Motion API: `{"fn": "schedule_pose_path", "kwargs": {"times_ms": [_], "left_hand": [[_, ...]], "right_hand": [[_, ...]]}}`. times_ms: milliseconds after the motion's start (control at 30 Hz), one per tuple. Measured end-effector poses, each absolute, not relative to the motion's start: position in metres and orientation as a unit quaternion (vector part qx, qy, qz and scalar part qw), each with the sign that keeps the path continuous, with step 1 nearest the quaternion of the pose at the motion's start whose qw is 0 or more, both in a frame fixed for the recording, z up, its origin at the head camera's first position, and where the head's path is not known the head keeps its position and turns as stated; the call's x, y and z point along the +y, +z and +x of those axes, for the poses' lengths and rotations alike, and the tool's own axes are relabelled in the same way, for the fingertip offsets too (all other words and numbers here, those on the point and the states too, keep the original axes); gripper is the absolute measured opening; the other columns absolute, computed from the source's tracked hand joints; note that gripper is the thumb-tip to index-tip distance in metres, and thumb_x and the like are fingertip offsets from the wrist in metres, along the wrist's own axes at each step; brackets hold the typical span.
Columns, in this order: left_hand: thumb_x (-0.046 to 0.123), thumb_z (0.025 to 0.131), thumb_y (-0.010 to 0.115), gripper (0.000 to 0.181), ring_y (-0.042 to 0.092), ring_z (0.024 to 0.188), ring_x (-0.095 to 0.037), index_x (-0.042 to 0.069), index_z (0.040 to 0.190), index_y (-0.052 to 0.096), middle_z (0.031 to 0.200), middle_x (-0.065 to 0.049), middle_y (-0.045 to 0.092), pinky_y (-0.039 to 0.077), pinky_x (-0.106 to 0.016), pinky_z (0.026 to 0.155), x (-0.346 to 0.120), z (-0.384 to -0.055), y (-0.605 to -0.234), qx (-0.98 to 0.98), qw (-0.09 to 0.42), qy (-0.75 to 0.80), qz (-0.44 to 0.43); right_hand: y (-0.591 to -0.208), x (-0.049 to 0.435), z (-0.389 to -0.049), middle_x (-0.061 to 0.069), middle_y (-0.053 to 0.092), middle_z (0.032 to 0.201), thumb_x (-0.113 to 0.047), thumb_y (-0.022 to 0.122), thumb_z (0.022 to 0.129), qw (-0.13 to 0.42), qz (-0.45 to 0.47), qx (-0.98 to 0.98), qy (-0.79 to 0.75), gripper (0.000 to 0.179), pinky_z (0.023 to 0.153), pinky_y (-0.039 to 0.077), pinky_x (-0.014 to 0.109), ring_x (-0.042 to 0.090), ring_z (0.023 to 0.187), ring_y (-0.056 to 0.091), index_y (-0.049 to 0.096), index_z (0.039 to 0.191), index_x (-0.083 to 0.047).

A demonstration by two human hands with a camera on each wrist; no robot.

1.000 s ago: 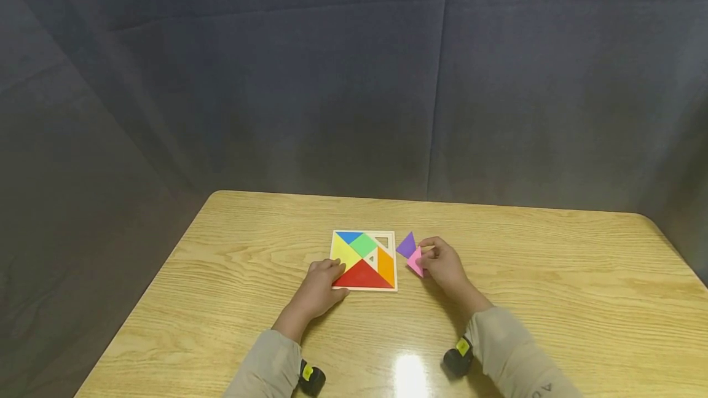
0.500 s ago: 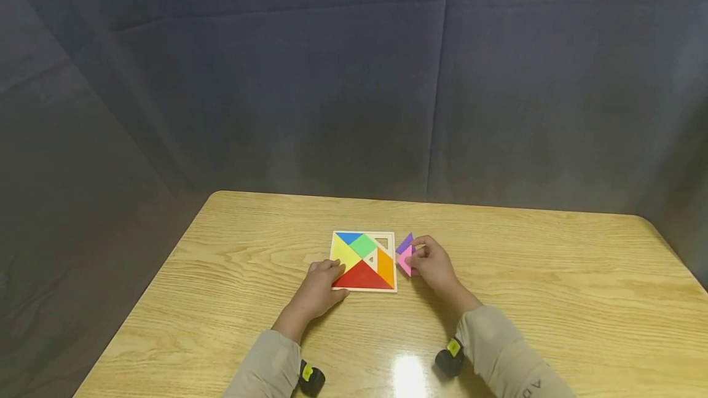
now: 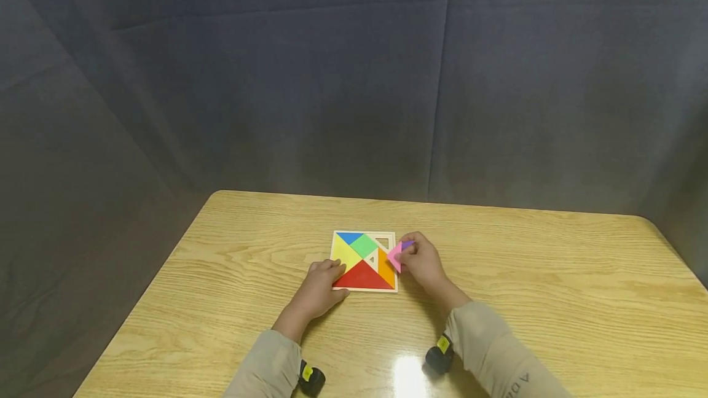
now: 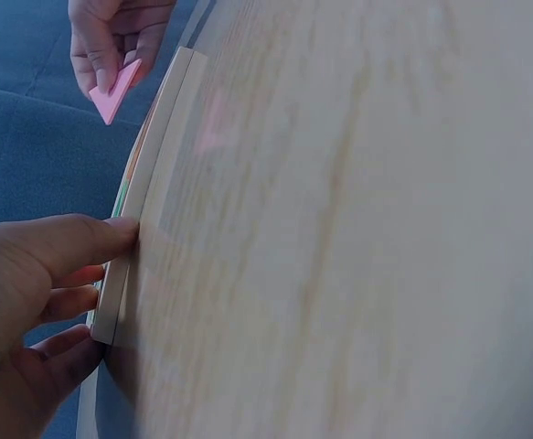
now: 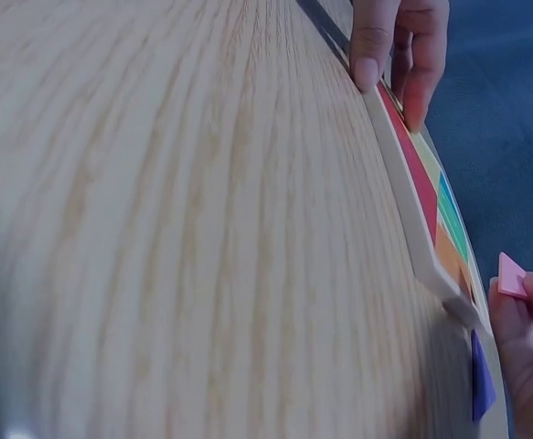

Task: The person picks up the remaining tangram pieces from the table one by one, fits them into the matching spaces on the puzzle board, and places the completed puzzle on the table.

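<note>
A tangram board [image 3: 365,290] with a pale wooden rim lies flat on the table. Blue, green, yellow, red and orange pieces fill parts of it; two triangular recesses show bare. My left hand [image 3: 318,290] holds the board's near-left corner, its thumb [image 4: 111,236] against the near edge in the left wrist view. Between thumb and fingers, my right hand [image 3: 424,263] pinches a pink triangle [image 3: 394,258], tilted and raised over the board's right edge. A purple triangle [image 5: 482,380] lies on the table just right of the board, partly hidden by the right hand in the head view.
The wooden table [image 3: 265,220] extends to both sides of the board. A dark cloth [image 3: 332,91] hangs behind its far edge. Each wrist carries a small black camera, the right one [image 3: 439,359] close over the tabletop.
My right hand has moved left with the pink triangle, from beside the purple piece to over the board's right edge, now covering more of the purple triangle. The left hand stays put.
</note>
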State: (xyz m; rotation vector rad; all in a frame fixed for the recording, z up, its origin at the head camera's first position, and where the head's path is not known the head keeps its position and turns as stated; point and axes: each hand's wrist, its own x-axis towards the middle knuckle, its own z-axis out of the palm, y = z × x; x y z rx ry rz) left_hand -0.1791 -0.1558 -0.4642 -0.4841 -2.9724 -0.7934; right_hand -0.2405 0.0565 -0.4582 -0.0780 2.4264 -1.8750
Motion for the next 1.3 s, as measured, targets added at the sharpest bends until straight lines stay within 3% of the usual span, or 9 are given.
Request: {"fn": "schedule_pose_path", "kwargs": {"times_ms": [233, 633, 1300], "left_hand": [[0.020, 0.077, 0.064, 0.049, 0.037, 0.109, -0.031, -0.003, 0.117, 0.051, 0.121, -0.016, 0.046, 0.034, -0.038, 0.090, -0.156, -0.179, -0.464, -0.955, 0.014, -0.253, -0.151], [0.020, 0.077, 0.064, 0.049, 0.037, 0.109, -0.032, -0.004, 0.117, 0.051, 0.121, -0.017, 0.046, 0.035, -0.038, 0.090, -0.156, -0.178, -0.463, -0.955, 0.014, -0.253, -0.152], [0.020, 0.077, 0.064, 0.049, 0.037, 0.109, -0.031, -0.004, 0.117, 0.050, 0.122, -0.017, 0.045, 0.034, -0.039, 0.090, -0.156, -0.177, -0.462, -0.955, 0.009, -0.254, -0.150]], "right_hand": [[-0.459, 0.049, -0.241, 0.009, 0.045, 0.067, 0.013, 0.056, 0.074, 0.038, -0.027, 0.784, -0.619, 0.028, 0.057, 0.051, 0.030, 0.015, 0.056, 0.049, 0.048, 0.099, 0.005], [-0.461, 0.040, -0.239, 0.008, 0.050, 0.064, 0.012, 0.058, 0.072, 0.027, -0.043, 0.798, -0.601, 0.028, 0.046, 0.043, 0.022, 0.013, 0.047, 0.047, 0.049, 0.097, 0.004], [-0.465, 0.031, -0.242, 0.007, 0.051, 0.068, 0.011, 0.060, 0.071, 0.003, -0.078, 0.811, -0.580, 0.026, 0.051, 0.040, 0.020, 0.012, 0.057, 0.044, 0.050, 0.093, 0.003]]}}
